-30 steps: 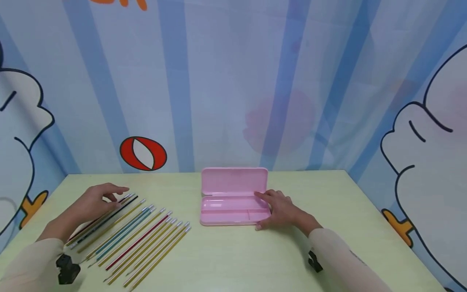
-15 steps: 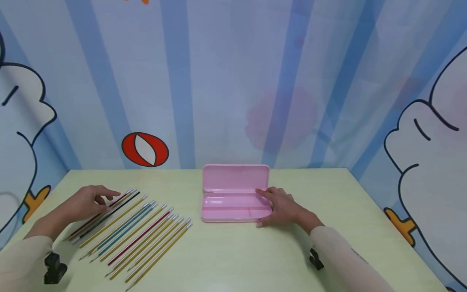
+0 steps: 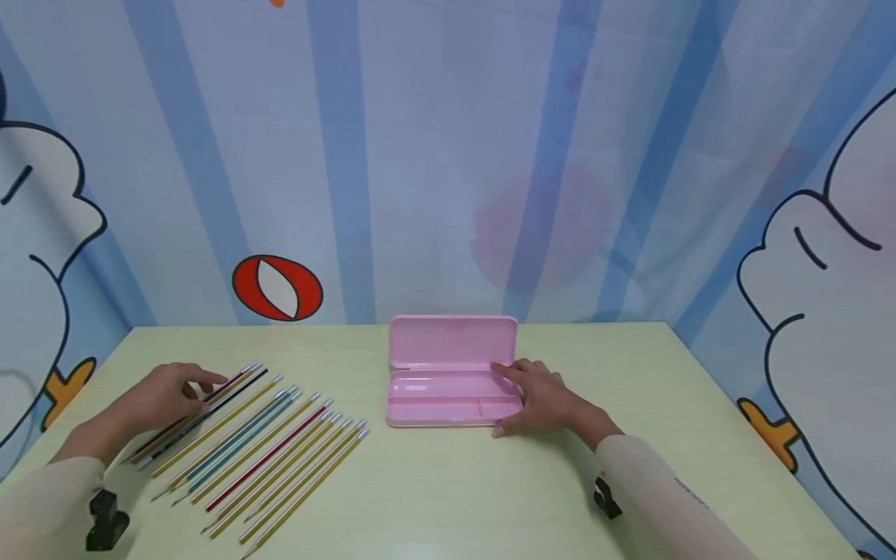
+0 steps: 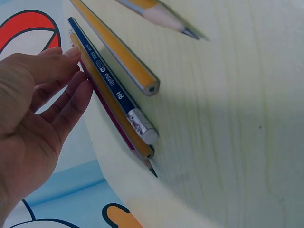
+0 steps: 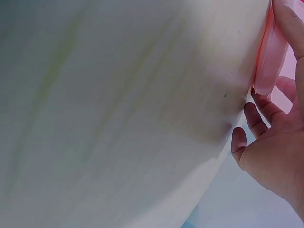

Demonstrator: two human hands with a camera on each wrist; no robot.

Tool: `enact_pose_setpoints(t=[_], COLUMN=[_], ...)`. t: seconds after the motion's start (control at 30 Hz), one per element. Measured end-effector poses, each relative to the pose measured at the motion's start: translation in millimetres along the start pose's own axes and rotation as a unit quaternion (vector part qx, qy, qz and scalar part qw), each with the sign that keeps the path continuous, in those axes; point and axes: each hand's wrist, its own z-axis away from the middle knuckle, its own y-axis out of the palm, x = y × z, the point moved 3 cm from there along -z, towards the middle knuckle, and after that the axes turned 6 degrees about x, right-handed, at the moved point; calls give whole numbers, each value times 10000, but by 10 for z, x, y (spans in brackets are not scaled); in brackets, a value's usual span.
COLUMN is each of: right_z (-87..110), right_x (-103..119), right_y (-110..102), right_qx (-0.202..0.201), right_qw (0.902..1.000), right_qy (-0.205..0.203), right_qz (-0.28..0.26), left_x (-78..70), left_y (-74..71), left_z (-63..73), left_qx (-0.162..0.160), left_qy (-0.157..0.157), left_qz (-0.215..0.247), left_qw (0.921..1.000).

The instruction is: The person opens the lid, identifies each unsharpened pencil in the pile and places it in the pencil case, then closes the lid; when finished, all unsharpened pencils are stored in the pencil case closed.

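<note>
A row of pencils (image 3: 259,447) lies slanted on the left of the table, mostly yellow, with some teal, red and dark ones. At the row's left end, my left hand (image 3: 168,395) has its fingertips at a dark red pencil (image 4: 111,111) and a yellow pencil (image 4: 124,124). A dark blue pencil (image 4: 107,76) with an eraser lies right beside them. No pencil is lifted. An open pink pencil case (image 3: 434,412) stands mid-table with its lid raised. My right hand (image 3: 539,398) holds its right end, thumb at the front and fingers toward the back.
The pale wooden table (image 3: 448,498) ends at a striped blue cloth backdrop (image 3: 434,155) just behind the case. The case has a long compartment and smaller divided ones in front.
My left hand drew back left from over the pencils, then lowered and edged right to the leftmost ones. The right hand stays at the case. The head view shifted slightly.
</note>
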Motion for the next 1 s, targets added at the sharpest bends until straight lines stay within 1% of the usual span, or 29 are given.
enact_pose_setpoints(t=[0.23, 0.47, 0.67, 1.0], right_z=[0, 11, 11, -3], right_x=[-3, 3, 5, -8], right_y=[5, -4, -7, 8], right_qx=[13, 1, 1, 23], right_qw=[10000, 10000, 10000, 10000], right_qy=[-20, -58, -34, 57], right_qz=[-34, -39, -47, -70], left_x=[7, 17, 30, -25], left_y=[23, 9, 14, 40], left_z=[-18, -37, -34, -24], left_qx=[3, -97, -21, -83], left_qy=[38, 27, 18, -35], left_qz=[-64, -161, -221, -206], left_qw=[10000, 9998, 9998, 9997])
